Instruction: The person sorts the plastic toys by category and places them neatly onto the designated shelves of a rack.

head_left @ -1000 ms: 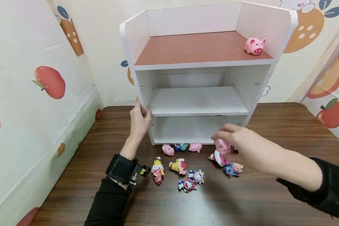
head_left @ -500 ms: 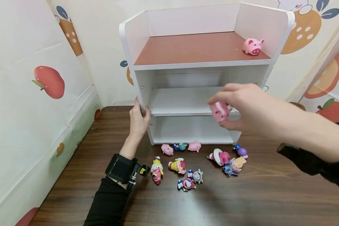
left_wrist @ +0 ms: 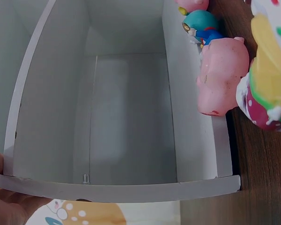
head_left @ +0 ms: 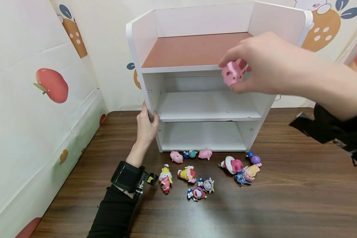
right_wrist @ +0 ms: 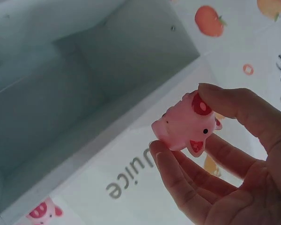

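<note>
Currently, the right hand [head_left: 266, 62] pinches a pink pig [head_left: 232, 74] between thumb and fingers at the head view's two o'clock; its rounded body could slip onto figurines [head_left: 237, 166] at four. The left hand [head_left: 147, 128] grips the shelf unit [head_left: 208, 103] at nine; a tug could shift it.

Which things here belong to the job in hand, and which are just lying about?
Likely the job:
pink toy pig, in right hand
white shelf unit, gripped by left hand
toy figures, probably

Only surroundings:
fruit-print wall covering
brown wooden table
</note>
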`<state>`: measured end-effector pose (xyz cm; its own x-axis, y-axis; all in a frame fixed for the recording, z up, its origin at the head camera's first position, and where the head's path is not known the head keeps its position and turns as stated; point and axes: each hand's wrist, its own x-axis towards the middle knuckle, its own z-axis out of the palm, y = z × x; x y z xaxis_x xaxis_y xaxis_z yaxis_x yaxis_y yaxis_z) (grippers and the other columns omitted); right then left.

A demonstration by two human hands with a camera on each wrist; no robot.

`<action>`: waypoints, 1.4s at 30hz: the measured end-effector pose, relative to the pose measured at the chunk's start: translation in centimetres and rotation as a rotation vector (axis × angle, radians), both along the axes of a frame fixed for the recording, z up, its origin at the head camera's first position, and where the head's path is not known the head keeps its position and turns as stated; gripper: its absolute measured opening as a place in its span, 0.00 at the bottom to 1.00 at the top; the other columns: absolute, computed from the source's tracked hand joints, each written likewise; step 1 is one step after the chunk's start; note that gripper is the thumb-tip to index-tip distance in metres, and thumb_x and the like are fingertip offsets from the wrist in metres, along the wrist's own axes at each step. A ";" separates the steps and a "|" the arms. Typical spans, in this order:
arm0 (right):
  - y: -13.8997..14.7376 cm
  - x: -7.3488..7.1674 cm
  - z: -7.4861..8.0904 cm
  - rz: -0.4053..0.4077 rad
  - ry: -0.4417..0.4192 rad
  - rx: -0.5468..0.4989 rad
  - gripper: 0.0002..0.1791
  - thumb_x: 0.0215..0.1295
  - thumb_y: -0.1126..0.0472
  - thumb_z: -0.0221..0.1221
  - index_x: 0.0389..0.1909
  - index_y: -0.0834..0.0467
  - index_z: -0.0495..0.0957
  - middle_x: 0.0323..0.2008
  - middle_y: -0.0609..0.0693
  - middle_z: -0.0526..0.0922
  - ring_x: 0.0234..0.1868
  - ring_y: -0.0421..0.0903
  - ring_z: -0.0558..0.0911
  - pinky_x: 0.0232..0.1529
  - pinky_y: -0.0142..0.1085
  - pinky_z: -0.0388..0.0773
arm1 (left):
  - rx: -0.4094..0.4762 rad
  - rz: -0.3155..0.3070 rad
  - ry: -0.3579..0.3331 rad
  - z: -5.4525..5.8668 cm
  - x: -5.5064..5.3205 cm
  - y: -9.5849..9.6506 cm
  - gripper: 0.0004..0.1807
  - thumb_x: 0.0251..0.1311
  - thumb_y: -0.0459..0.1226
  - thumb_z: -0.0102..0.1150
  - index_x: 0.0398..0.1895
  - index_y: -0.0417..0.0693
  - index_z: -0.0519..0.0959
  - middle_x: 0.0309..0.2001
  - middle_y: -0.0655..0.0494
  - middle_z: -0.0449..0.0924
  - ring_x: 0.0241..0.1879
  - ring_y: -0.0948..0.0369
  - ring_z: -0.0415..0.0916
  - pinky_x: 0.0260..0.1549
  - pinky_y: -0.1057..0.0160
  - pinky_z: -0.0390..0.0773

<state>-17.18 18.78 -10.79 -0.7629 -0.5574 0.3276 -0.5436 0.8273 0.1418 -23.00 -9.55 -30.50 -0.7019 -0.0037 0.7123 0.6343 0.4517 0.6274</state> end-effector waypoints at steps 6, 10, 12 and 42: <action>0.3 -2.5 1.6 -0.112 -0.028 0.016 0.23 0.47 0.45 0.62 0.47 0.43 0.75 0.32 0.43 0.77 0.34 0.43 0.73 0.27 0.36 0.70 | -0.006 -0.004 0.000 0.0 0.1 0.0 0.25 0.53 0.23 0.44 0.58 0.29 0.59 0.49 0.34 0.70 0.47 0.47 0.71 0.38 0.48 0.73; 0.6 -3.9 2.3 -0.146 -0.068 0.007 0.24 0.47 0.46 0.61 0.49 0.44 0.75 0.35 0.48 0.76 0.35 0.47 0.72 0.27 0.38 0.69 | -0.008 -0.004 -0.001 0.0 0.1 0.0 0.25 0.53 0.23 0.44 0.58 0.29 0.60 0.49 0.34 0.70 0.47 0.47 0.70 0.38 0.48 0.73; 0.6 -4.4 2.6 -0.155 -0.095 0.006 0.25 0.47 0.47 0.61 0.50 0.46 0.74 0.38 0.50 0.76 0.37 0.48 0.72 0.29 0.39 0.69 | -0.004 -0.006 -0.001 0.0 0.1 0.0 0.25 0.53 0.23 0.44 0.57 0.29 0.60 0.49 0.34 0.70 0.47 0.47 0.70 0.39 0.48 0.73; -0.5 -6.2 4.3 -0.227 -0.300 -0.040 0.24 0.55 0.57 0.55 0.54 0.61 0.69 0.47 0.62 0.69 0.44 0.56 0.67 0.33 0.43 0.68 | 0.000 0.001 0.011 0.1 0.2 0.5 0.25 0.52 0.22 0.44 0.57 0.29 0.60 0.49 0.33 0.70 0.48 0.47 0.70 0.41 0.49 0.72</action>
